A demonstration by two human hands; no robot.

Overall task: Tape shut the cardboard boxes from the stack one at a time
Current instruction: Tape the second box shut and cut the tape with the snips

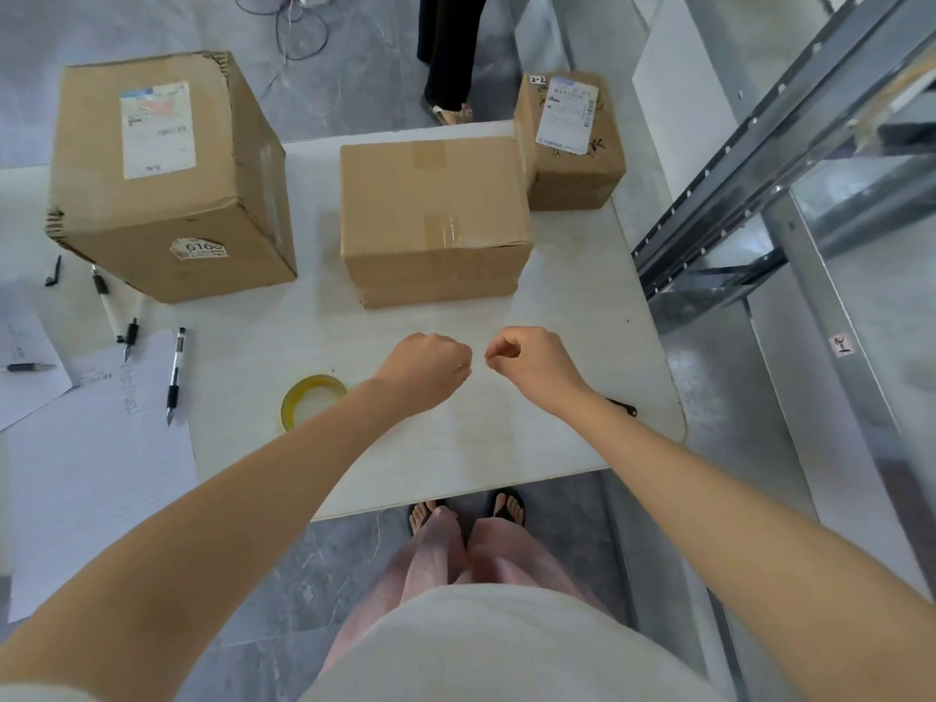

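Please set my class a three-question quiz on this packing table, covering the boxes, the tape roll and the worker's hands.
1. True or false: the left hand grips the yellow tape roll.
2. Where does the tape roll lie? A on top of the middle stack of boxes; B on the table, left of both hands; C on the floor.
3. Fill in: the small labelled box stands to the ____ of the middle stack.

Key: 1 false, it is curled beside the right hand, away from the roll. 2 B. 3 right.
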